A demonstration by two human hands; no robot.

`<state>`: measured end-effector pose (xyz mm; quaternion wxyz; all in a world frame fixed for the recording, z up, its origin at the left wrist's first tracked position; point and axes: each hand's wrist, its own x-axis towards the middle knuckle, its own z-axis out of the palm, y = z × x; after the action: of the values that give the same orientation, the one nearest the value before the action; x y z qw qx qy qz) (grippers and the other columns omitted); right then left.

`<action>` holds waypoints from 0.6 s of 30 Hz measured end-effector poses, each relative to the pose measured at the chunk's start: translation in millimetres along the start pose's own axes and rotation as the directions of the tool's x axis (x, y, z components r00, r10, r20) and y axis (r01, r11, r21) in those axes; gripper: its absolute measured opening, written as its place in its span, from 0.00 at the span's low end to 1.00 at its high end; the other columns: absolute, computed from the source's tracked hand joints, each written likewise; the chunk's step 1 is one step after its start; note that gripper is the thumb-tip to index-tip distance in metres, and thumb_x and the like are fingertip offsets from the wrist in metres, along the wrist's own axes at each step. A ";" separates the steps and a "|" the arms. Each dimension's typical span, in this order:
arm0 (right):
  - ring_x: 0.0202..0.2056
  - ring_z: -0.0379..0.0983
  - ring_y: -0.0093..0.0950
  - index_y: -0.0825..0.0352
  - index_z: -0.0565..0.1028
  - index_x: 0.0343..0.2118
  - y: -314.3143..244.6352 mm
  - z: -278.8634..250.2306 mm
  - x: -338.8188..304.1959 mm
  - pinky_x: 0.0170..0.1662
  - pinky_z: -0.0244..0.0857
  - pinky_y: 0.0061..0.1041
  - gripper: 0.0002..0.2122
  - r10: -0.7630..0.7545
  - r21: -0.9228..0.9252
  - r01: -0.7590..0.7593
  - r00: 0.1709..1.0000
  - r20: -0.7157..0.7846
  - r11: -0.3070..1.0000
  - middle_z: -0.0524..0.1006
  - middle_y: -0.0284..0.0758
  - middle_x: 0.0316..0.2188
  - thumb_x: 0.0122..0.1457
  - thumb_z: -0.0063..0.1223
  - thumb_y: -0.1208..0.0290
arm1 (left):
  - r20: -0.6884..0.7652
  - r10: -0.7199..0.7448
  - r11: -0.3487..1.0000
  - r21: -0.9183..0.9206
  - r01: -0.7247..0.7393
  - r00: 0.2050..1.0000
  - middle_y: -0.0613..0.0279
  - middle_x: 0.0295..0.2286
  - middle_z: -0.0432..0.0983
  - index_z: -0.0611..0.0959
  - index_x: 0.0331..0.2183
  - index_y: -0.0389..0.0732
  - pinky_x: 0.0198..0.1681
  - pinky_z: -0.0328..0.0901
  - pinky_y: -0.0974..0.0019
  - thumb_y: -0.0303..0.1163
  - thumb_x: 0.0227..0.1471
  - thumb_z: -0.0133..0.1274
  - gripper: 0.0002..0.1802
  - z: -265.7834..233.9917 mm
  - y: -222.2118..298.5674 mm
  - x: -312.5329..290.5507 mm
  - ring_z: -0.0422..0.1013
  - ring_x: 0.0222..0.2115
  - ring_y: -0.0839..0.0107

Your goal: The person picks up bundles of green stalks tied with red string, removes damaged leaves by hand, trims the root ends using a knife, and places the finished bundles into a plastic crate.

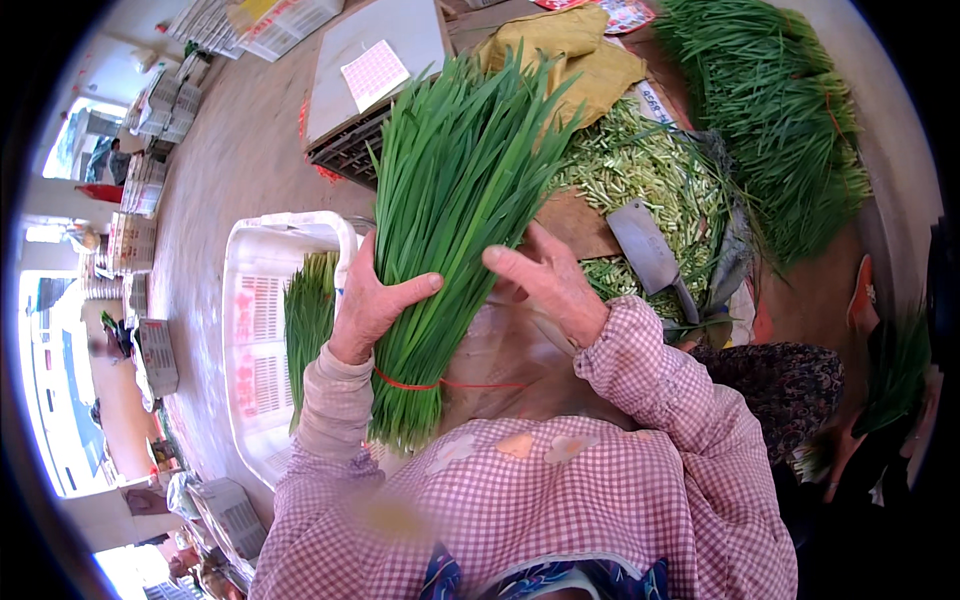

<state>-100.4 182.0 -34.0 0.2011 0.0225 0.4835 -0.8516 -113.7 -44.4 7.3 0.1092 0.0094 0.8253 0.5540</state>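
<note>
A thick bundle of garlic chives (465, 190) stands tilted in front of me, its leaf tips pointing away. A red tie (410, 384) circles its lower end, and a loose tail of it runs to the right. My left hand (375, 305) grips the bundle's left side, thumb across the front. Against its right side, my right hand (560, 285) is closed with the thumb on the leaves; its other fingers are partly hidden. To the left, more chives (310, 310) stand inside a white plastic basket (240, 330).
On the right, a cleaver (645, 245) lies over cut stem pieces (690, 180) beside a wooden board (580, 225). Several tied chive bundles (750, 110) are piled beyond. A grey-topped box (340, 40) and a yellow cloth (560, 50) lie ahead. Stacked baskets (130, 245) line the far left.
</note>
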 end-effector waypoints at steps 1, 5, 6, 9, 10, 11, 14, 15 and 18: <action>0.39 0.75 0.26 0.76 0.71 0.47 10.9 -3.4 4.7 0.44 0.69 0.25 0.23 -0.021 -0.067 0.022 1.000 0.014 0.998 0.78 0.41 0.37 0.54 0.59 0.63 | 0.001 0.013 1.000 -0.020 -0.013 1.000 0.55 0.42 0.75 0.72 0.49 0.32 0.48 0.66 0.64 0.33 0.40 0.66 0.34 3.0 0.8 1.8 0.72 0.41 0.68; 0.26 0.74 0.22 0.72 0.79 0.30 8.6 -46.2 -10.9 0.30 0.69 0.22 0.09 -0.144 -0.508 0.060 0.981 -0.127 0.859 0.78 0.34 0.25 0.52 0.58 0.71 | -0.016 -0.083 0.994 -0.070 0.081 0.996 0.55 0.40 0.76 0.73 0.48 0.31 0.45 0.68 0.65 0.32 0.40 0.65 0.32 8.0 -2.8 4.8 0.73 0.38 0.68; 0.23 0.72 0.19 0.72 0.78 0.32 6.2 -58.6 -10.8 0.26 0.66 0.18 0.08 -0.167 -0.351 0.097 0.970 -0.178 0.932 0.78 0.34 0.25 0.55 0.56 0.72 | -0.032 -0.113 0.989 -0.105 0.109 0.993 0.55 0.39 0.77 0.74 0.47 0.31 0.44 0.68 0.66 0.31 0.41 0.65 0.31 9.3 0.0 2.9 0.74 0.37 0.69; 0.21 0.70 0.16 0.72 0.77 0.35 -28.3 -66.3 -9.3 0.24 0.64 0.15 0.07 -0.319 -0.227 0.261 0.908 -0.272 0.938 0.78 0.33 0.24 0.58 0.51 0.74 | -0.043 -0.158 0.976 -0.158 0.149 0.987 0.55 0.37 0.78 0.75 0.47 0.30 0.43 0.69 0.66 0.30 0.41 0.63 0.29 12.2 -0.9 1.5 0.75 0.35 0.69; 0.21 0.70 0.16 0.71 0.77 0.36 -44.1 -66.7 -7.5 0.25 0.64 0.14 0.07 -0.390 -0.282 0.308 0.868 -0.307 0.908 0.78 0.33 0.24 0.59 0.50 0.75 | -0.043 -0.165 0.972 -0.178 0.155 0.985 0.55 0.37 0.78 0.75 0.47 0.30 0.43 0.69 0.66 0.29 0.42 0.62 0.28 12.4 1.4 1.5 0.75 0.35 0.69; 0.21 0.70 0.16 0.71 0.77 0.36 -53.8 -70.6 -1.7 0.25 0.64 0.14 0.07 -0.395 -0.284 0.312 0.864 -0.312 0.907 0.78 0.33 0.24 0.59 0.50 0.75 | -0.036 -0.160 0.973 -0.176 0.151 0.986 0.55 0.37 0.78 0.75 0.47 0.30 0.43 0.69 0.66 0.29 0.42 0.62 0.28 13.4 3.1 3.0 0.75 0.35 0.69; 0.21 0.70 0.16 0.72 0.76 0.36 -71.8 -77.0 16.7 0.25 0.64 0.14 0.07 -0.407 -0.330 0.342 0.902 -0.148 0.880 0.77 0.32 0.23 0.59 0.50 0.75 | -0.022 -0.160 0.975 -0.158 0.154 0.987 0.54 0.38 0.78 0.75 0.47 0.30 0.43 0.69 0.67 0.28 0.42 0.62 0.28 14.1 5.7 4.8 0.75 0.36 0.69; 0.22 0.69 0.16 0.73 0.76 0.36 -74.2 -75.7 22.2 0.25 0.64 0.14 0.07 -0.373 -0.375 0.313 0.923 -0.098 0.872 0.77 0.32 0.23 0.59 0.50 0.74 | -0.023 -0.164 0.969 -0.190 0.157 0.986 0.54 0.38 0.78 0.76 0.46 0.30 0.43 0.69 0.67 0.29 0.42 0.62 0.28 14.9 6.7 4.9 0.75 0.36 0.69; 0.22 0.68 0.16 0.74 0.76 0.35 -75.2 -52.2 31.6 0.23 0.61 0.15 0.09 -0.246 -0.540 0.239 0.967 0.060 0.807 0.74 0.31 0.20 0.59 0.51 0.72 | -0.055 -0.136 0.985 -0.118 0.129 0.989 0.54 0.38 0.79 0.77 0.46 0.30 0.43 0.69 0.67 0.31 0.41 0.64 0.29 10.5 0.1 -2.4 0.75 0.37 0.70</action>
<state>-165.0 249.3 -7.8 0.0857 -0.0917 0.7049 -0.6982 -109.3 -35.1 4.0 0.1202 -0.0691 0.7942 0.5916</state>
